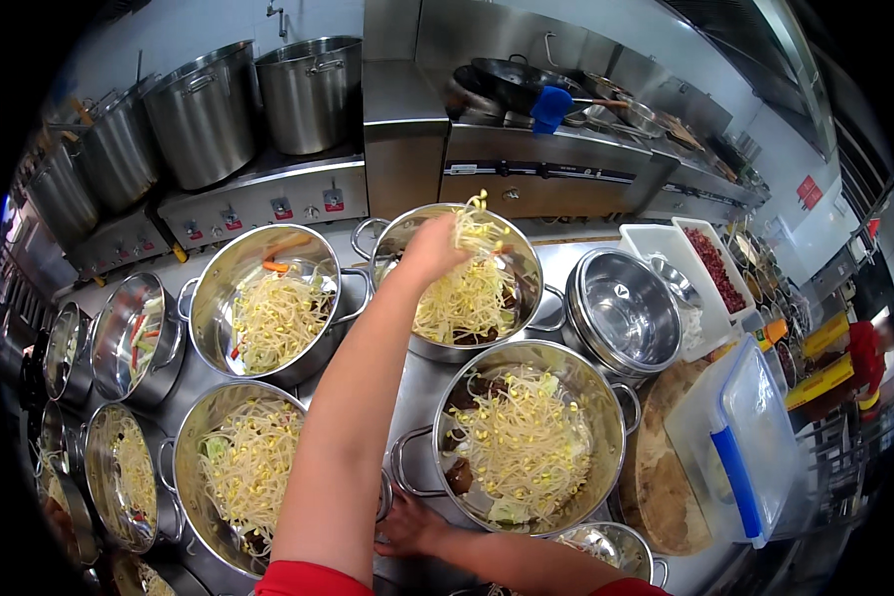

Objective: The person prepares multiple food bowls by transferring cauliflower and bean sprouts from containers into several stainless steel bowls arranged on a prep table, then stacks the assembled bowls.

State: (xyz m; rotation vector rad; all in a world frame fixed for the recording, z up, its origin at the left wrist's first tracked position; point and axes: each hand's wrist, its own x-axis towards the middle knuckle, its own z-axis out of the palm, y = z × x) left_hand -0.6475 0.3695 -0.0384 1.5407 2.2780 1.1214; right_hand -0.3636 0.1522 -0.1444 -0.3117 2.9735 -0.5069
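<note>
My left hand [437, 248] is closed around a clump of bean sprouts [481, 230]. It is over the far middle pot [379, 238], which has more sprouts and some dark pieces inside. My right hand [407, 526] is low on the steel table, fingers spread, beside a pot handle [384, 495]; whether it touches the handle is unclear. Just right of it stands a two-handled pot [616, 467] of sprouts, cabbage and brown pieces. My left forearm partly covers the near left pot [184, 447] of sprouts. Another pot [199, 298] holds sprouts and orange strips.
More pots [97, 348] line the left side. Nested steel bowls [626, 308], white bins [690, 298], a round wooden board [666, 467] and a clear blue-clipped box [755, 437] stand on the right. Behind are tall stockpots [204, 119] and a stove [536, 164] with woks. A red-clothed person [867, 358] is far right.
</note>
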